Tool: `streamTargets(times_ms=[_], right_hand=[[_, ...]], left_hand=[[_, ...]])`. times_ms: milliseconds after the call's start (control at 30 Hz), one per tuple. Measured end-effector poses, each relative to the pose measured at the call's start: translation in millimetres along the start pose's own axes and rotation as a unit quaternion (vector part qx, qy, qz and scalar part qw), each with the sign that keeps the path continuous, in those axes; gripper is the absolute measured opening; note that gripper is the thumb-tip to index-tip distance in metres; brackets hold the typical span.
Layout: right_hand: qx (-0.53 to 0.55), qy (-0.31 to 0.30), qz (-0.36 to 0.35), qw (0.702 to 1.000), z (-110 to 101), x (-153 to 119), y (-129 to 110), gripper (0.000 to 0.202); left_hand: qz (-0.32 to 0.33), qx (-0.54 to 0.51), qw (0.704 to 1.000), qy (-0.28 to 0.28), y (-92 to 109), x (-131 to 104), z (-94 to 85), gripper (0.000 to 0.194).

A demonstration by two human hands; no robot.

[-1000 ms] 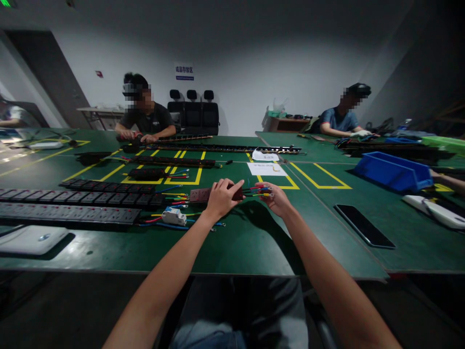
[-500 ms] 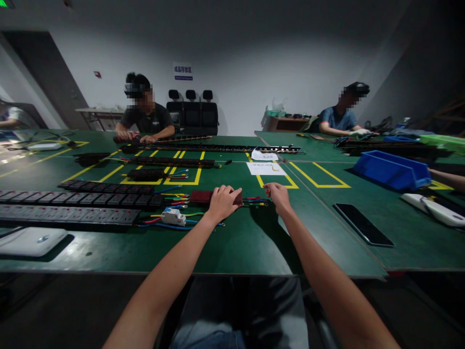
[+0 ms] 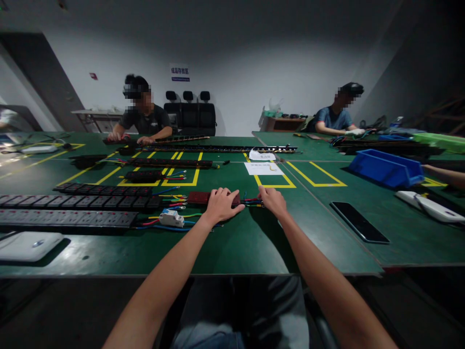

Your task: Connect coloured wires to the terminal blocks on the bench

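A short dark red strip [image 3: 198, 198], which looks like a power strip section, lies on the green table in front of me. My left hand [image 3: 222, 206] rests over its right part, fingers across the top and thumb on the near side. Coloured wires [image 3: 250, 199] with ring terminals come out of the strip's right end. At their tips, my right hand [image 3: 273, 199] has its fingers pinched together on the wires; the exact wire is hidden. Left of the strip, more wire ends with ring terminals [image 3: 178, 198] belong to a long black power strip [image 3: 80, 200].
A grey-black power strip [image 3: 69, 218] has a white circuit breaker [image 3: 172, 218] on its wires. Around me lie a phone [image 3: 359, 222], a blue bin [image 3: 385, 168], a paper label [image 3: 263, 168], white devices [image 3: 31, 245], and more strips. Two people [image 3: 145, 114] work across the table.
My right hand has moved slightly left and closer to the wire ends. My left thumb has shifted toward the near side of the strip. The view has turned slightly.
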State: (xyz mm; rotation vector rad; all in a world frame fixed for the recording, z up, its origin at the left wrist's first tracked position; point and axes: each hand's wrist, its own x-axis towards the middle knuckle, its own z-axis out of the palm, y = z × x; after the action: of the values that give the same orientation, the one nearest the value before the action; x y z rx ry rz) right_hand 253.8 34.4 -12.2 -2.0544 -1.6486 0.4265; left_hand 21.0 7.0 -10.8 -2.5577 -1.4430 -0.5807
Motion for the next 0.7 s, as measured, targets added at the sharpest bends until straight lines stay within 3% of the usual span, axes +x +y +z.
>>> streamTargets(times_ms=[300, 700], right_hand=[[-0.026, 0.000, 0.043, 0.999, -4.2, -0.3, 1.6, 0.076], [-0.089, -0.044, 0.023, 0.995, -0.3, -6.0, -3.4, 0.079]], left_hand=[[0.007, 0.010, 1.000, 0.001, -1.1, 0.0, 1.7, 0.071], [0.005, 0.025, 1.000, -0.002, 0.2, -1.9, 0.7, 0.072]])
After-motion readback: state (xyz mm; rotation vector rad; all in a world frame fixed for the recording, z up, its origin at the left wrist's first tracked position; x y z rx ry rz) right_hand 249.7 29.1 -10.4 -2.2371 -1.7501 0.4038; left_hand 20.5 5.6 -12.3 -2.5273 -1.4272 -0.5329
